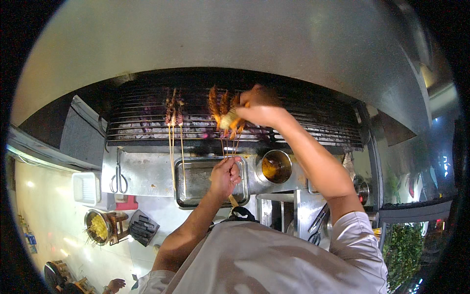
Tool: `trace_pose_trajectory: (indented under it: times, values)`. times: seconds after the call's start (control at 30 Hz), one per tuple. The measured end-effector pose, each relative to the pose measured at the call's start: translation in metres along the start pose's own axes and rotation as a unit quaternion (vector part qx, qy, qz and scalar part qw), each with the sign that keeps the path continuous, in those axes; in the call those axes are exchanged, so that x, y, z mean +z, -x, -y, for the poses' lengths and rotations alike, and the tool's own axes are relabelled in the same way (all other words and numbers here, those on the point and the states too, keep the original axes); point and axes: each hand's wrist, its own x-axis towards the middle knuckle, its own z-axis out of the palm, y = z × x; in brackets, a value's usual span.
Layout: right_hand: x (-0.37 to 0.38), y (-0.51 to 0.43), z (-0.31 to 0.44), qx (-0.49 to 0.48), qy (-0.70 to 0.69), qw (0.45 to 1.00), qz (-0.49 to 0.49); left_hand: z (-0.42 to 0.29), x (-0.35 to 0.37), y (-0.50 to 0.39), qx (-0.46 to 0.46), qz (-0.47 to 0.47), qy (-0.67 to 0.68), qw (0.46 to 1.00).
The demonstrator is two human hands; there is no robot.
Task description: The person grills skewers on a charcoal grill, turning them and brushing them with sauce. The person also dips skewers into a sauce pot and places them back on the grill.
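My left hand (226, 176) grips the lower ends of several thin skewers (229, 149) above the tray. The browned, orange food (224, 104) on these skewers lies over the charcoal grill grate (312, 128). My right hand (259, 106), blurred, holds a pale basting brush (230, 119) against the food; its handle is hidden. Left of them, several skewers of dark meat (174, 110) rest on the grate with their sticks over the front edge. A metal tray (198, 176) sits under my left hand, and a metal pot of orange-brown sauce (276, 167) stands right of it.
Scissors (118, 180) lie on the steel ledge (147, 169) at left. Beyond are a white plastic basket (86, 189), a bowl of yellow skewered food (98, 227) on a wooden stool (118, 228), and a box of dark sticks (143, 227). Another person's hand (116, 284) shows at lower left.
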Motion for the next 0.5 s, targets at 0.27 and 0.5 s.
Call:
trace_pose_trajectory:
  times: [0.27,0.5]
  values:
    - [0.001,-0.043,-0.035,-0.028,-0.053,0.998,-0.033,0.0,-0.002,-0.001,0.007,0.003,0.024,1.0]
    - [0.019,-0.078,-0.03,-0.088,-0.045,0.95,-0.295,0.002,0.004,0.0,0.014,-0.019,-0.015,1.0]
